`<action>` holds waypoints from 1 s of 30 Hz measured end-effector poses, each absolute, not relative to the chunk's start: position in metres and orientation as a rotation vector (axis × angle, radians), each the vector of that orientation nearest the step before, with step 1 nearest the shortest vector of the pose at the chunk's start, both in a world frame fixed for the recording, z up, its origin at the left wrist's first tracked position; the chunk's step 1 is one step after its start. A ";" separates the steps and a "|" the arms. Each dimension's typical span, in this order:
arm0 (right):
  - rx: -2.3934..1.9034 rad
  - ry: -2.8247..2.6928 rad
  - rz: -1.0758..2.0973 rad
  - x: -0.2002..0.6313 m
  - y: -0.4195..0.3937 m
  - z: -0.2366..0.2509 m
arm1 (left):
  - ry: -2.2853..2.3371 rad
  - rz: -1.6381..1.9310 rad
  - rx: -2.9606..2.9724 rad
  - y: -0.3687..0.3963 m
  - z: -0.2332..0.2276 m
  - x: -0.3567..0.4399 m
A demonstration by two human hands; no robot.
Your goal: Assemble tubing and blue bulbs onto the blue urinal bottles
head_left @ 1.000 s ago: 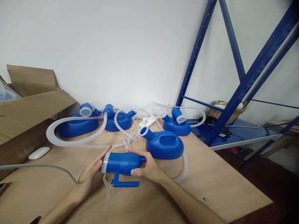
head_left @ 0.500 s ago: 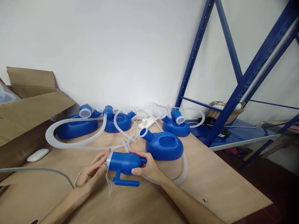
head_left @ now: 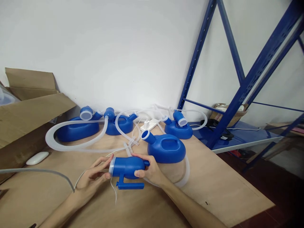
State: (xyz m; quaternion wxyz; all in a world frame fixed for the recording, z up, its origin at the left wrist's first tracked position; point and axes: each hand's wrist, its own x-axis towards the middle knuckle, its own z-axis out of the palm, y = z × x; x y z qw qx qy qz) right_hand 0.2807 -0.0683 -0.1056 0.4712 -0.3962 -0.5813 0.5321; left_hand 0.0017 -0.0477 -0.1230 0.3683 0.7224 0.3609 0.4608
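Note:
A blue plastic urinal cup (head_left: 128,167) lies sideways in front of me, its white-rimmed mouth to the left and an L-shaped blue handle (head_left: 130,185) pointing down. My right hand (head_left: 150,171) grips its narrow end, thumb in front and fingers behind. At the white rim (head_left: 111,166), the fingers and thumb of my left hand (head_left: 95,174) press lightly. A thin pale strip (head_left: 115,191) hangs below the rim. Just behind my right hand stands a blue urinal bottle (head_left: 166,148) with a handle opening and an uncapped spout to the left.
More blue bottles (head_left: 78,130) with cups and clear hoses (head_left: 51,139) stand along the wall. A white power strip (head_left: 152,124) sits between them. An open cardboard box (head_left: 35,110) and a white mouse-shaped object (head_left: 37,158) are at left; blue shelving (head_left: 237,133) is at right.
The cup has shifted slightly to the right and down in my hands. My left fingers have moved a little along the rim, and the dangling strip has swung right.

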 end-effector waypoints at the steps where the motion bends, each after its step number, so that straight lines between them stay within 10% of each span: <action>1: -0.970 -1.418 1.304 0.280 -0.069 -0.106 | 0.911 1.159 1.870 -0.045 -0.124 -0.001; 30: -0.793 -0.895 1.693 0.267 -0.065 -0.102 | 1.070 1.274 1.716 -0.047 -0.124 0.017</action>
